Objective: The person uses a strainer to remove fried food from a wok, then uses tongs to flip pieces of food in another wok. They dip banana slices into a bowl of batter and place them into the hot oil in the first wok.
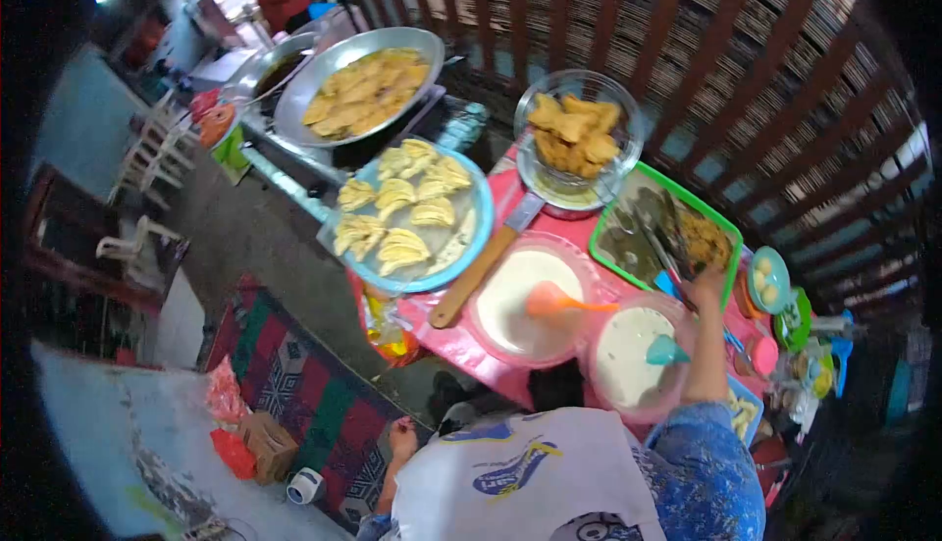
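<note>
My right hand (pixel 705 288) reaches over the near right side of a green-rimmed tray (pixel 734 268). Its fingers are closed around the near end of metal tongs (pixel 659 247), though blur hides the exact grip. In that tray lie a dark wet mass and a golden-brown crumbly food (pixel 705 237). Low by my left side hangs my left hand (pixel 402 438), its fingers curled, with nothing visible in them. Just in front of me stand two pink tubs of pale batter, one with an orange ladle (pixel 554 301), the other with a teal scoop (pixel 667 350).
A blue-rimmed tray (pixel 481 209) bears sliced, fanned pale pieces. Beside it lies a wooden-handled spatula (pixel 481 271). Food fries in a wide wok (pixel 432 60); fried pieces (pixel 574 134) fill a clear bowl. Boiled eggs (pixel 762 276) sit right. A slatted fence (pixel 599 11) stands behind.
</note>
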{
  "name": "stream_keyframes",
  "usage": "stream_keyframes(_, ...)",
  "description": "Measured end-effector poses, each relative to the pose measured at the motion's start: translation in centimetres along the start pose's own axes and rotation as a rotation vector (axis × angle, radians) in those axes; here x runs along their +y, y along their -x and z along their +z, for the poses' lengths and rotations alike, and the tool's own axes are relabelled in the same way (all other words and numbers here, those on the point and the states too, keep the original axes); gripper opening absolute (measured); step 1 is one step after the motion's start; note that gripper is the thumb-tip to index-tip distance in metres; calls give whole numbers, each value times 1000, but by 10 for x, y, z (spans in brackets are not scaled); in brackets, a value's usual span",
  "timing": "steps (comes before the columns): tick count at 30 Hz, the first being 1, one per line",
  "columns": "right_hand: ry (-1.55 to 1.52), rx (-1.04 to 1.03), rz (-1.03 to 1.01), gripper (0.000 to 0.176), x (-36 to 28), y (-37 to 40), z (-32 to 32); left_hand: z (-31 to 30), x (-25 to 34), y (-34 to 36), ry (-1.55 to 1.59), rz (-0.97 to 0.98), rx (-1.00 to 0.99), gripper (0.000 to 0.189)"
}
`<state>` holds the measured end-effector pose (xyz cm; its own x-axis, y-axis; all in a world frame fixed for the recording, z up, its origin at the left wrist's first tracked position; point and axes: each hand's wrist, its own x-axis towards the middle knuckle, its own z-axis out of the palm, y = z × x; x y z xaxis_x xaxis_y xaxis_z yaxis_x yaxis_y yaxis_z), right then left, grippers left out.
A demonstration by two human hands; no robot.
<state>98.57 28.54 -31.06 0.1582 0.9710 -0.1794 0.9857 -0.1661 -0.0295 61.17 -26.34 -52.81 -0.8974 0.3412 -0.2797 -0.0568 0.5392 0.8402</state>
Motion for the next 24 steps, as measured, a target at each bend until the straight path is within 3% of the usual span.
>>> stream_keyframes(1,114,30,-104,89,27,-24,24,-7,-26,-4,-112,-15,-46,12)
stream_keyframes(2,-103,183,-277,77,36,-14,10,-14,-47,-11,-221,-33,-93,12)
stream_keyframes(3,-190,0,-1,64,10,18,-46,-21,-57,-18,-331,-53,-146,12)
stream_keyframes(4,-306,95,-127,59,17,20,-55,-38,-10,-13,-196,-106,-146,13)
stream_keyframes(5,-617,137,-314,55,0,44,-86,-47,-11,-23,-185,-104,-127,13)
stream_keyframes(6,-685,-46,-197,54,-39,83,-141,-56,-14,-36,-237,-207,-152,13)
stream_keyframes(7,-745,142,-372,53,-45,72,-136,-64,-15,-46,-290,-313,-183,14)
stream_keyframes(9,-763,148,-462,58,-90,80,-167,-77,-6,-71,-310,-345,-146,15)
stream_keyframes(11,-693,112,-586,60,-172,125,-212,-91,21,-92,-373,-417,-87,18)
stream_keyframes(14,-384,337,-925,61,-277,145,-225,-99,-29,-145,-290,-296,-94,22)
stream_keyframes(15,-257,439,-1080,61,-312,149,-224,-103,-13,-148,-280,-298,-94,22)
stream_keyframes(17,-101,419,-1092,53,-383,182,-227,-119,81,-138,-3,-472,-108,25)
stream_keyframes(20,104,533,-1249,52,-477,165,-189,-120,-21,-182,-154,-333,-96,24)
stream_keyframes(21,198,526,-1265,51,-504,160,-178,-124,-26,-183,-148,-335,-95,24)
stream_keyframes(23,225,699,-1294,15,-544,167,-157,-136,-24,-178,-88,-410,-44,28)
stream_keyframes(24,209,722,-1332,13,-559,164,-148,-144,-22,-171,-84,-414,-42,28)
